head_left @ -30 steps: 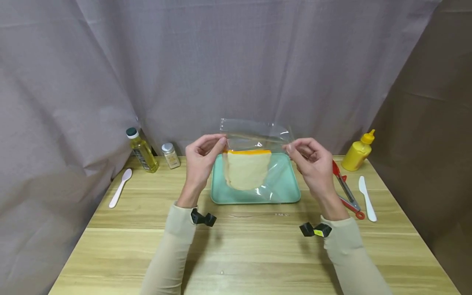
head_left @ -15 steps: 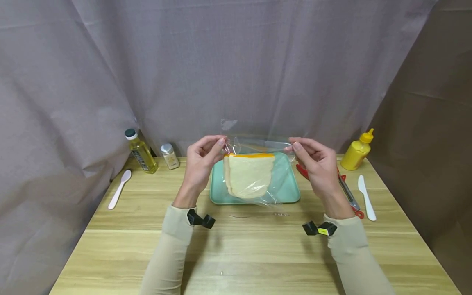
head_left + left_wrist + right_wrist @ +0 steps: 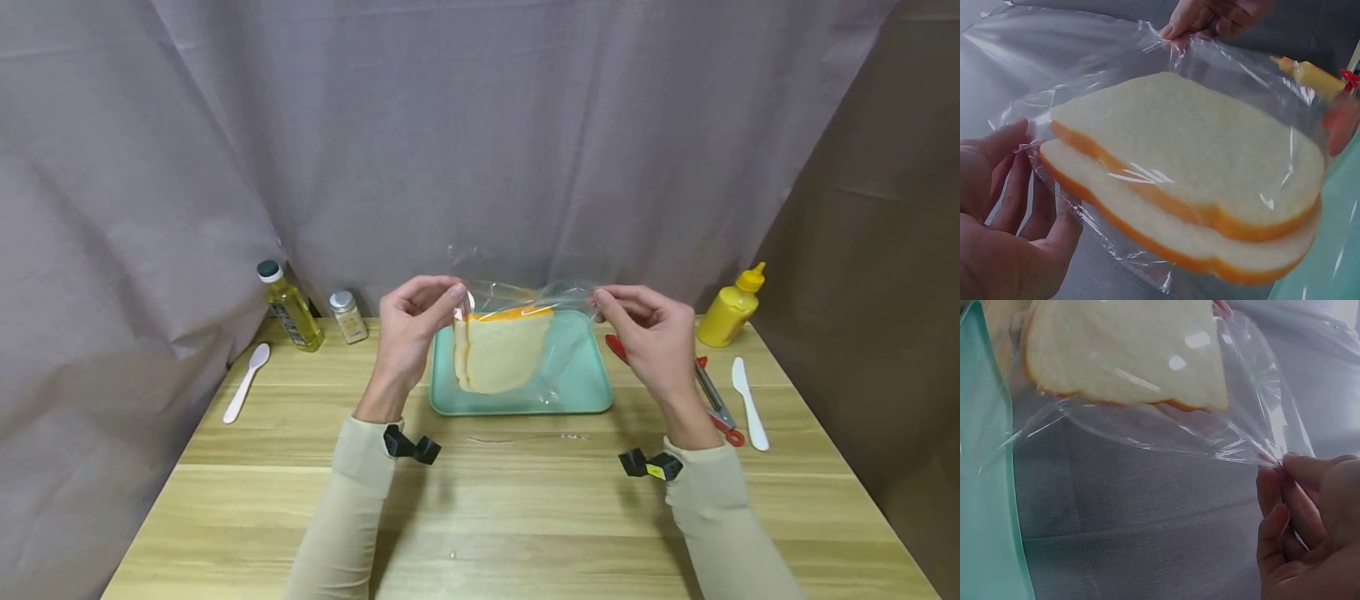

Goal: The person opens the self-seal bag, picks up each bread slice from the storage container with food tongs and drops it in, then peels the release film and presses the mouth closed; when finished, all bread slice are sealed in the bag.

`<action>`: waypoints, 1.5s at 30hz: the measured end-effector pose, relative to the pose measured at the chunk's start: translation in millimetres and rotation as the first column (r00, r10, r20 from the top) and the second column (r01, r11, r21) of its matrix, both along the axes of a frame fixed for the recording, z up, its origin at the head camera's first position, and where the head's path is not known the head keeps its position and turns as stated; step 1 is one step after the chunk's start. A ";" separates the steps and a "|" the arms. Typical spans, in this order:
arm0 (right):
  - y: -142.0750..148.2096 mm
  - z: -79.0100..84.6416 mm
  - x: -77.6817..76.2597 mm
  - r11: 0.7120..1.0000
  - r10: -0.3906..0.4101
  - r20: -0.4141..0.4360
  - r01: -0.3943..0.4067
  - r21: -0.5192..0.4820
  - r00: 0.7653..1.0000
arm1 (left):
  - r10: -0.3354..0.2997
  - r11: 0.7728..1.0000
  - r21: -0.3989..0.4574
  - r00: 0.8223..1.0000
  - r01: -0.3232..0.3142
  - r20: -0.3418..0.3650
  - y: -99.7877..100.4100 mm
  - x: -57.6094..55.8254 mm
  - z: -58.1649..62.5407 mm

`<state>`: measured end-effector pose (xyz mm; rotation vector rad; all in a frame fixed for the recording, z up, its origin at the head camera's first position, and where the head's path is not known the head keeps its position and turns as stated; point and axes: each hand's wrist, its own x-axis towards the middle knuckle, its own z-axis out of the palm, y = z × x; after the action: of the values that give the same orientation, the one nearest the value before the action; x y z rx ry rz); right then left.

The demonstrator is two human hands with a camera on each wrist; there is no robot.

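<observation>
Two stacked slices of white bread (image 3: pixel 506 354) with orange-brown crusts lie inside a clear plastic bag (image 3: pixel 573 296). The bag hangs over a pale green tray (image 3: pixel 596 392) in the head view. My left hand (image 3: pixel 405 333) pinches the bag's left edge between thumb and fingers, beside the bread's upper corner. At the opposite edge, my right hand (image 3: pixel 656 337) pinches gathered plastic. The left wrist view shows the lower slice (image 3: pixel 1116 203) sticking out a little past the upper slice (image 3: pixel 1191 150). Creased film (image 3: pixel 1272 419) runs into the right fingertips in the right wrist view.
At back left stand an oil bottle (image 3: pixel 292 312) and a small seasoning jar (image 3: pixel 348 317), with a white spoon (image 3: pixel 247 383) before them. To the right are a yellow squeeze bottle (image 3: pixel 729 312), red-handled tongs (image 3: pixel 714 396) and a white knife (image 3: pixel 748 404). A grey curtain (image 3: pixel 480 125) hangs behind.
My right hand has moved slightly right, drawing the bag wider. The bread dipped toward me, then rose a little and turned, so its left crust shows more. My left hand has barely moved.
</observation>
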<state>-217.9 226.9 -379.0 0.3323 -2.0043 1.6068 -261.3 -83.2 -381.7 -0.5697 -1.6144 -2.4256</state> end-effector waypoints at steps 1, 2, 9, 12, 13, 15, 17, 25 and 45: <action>1.3 0.3 0.1 1.000 0.016 0.000 -0.016 -0.015 1.000 | -0.002 1.000 0.014 1.000 0.002 0.003 -0.5 -0.8 -0.4; 2.5 0.5 -0.1 0.999 0.037 -0.003 -0.038 -0.034 0.999 | -0.009 0.999 0.032 1.000 0.009 0.008 -1.0 -1.6 -0.9; 7.1 1.2 -3.0 0.966 0.203 -0.042 -0.207 -0.155 0.978 | -0.084 0.991 0.101 0.996 0.082 0.017 -4.6 -4.5 -2.9; 7.2 1.9 -2.5 0.965 0.210 -0.037 -0.214 -0.155 0.977 | -0.115 0.987 0.110 0.993 0.113 0.008 -5.9 -5.4 -3.7; 7.4 2.2 -2.3 0.964 0.211 -0.039 -0.214 -0.158 0.977 | -0.127 0.986 0.114 0.992 0.125 0.005 -6.2 -5.5 -3.7; 7.6 2.2 -1.9 0.954 0.233 -0.049 -0.238 -0.182 0.971 | -0.146 0.983 0.110 0.989 0.145 0.000 -6.9 -5.7 -3.7; 7.5 2.1 -1.6 0.940 0.255 -0.067 -0.264 -0.216 0.964 | -0.162 0.982 0.097 0.987 0.162 -0.006 -7.5 -5.4 -3.4; 7.7 0.7 -2.3 0.841 0.358 -0.125 -0.378 -0.388 0.925 | -0.234 0.968 0.077 0.971 0.238 -0.054 -9.5 -3.4 -3.8; 14.2 2.2 0.4 0.873 0.369 -0.062 -0.368 -0.318 0.927 | -0.182 0.982 0.045 0.982 0.184 -0.044 -9.9 -4.5 -2.3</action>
<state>-217.5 241.1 -376.8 0.6146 -1.7025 2.1368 -265.8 -93.0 -384.0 -0.7848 -1.5447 -2.5570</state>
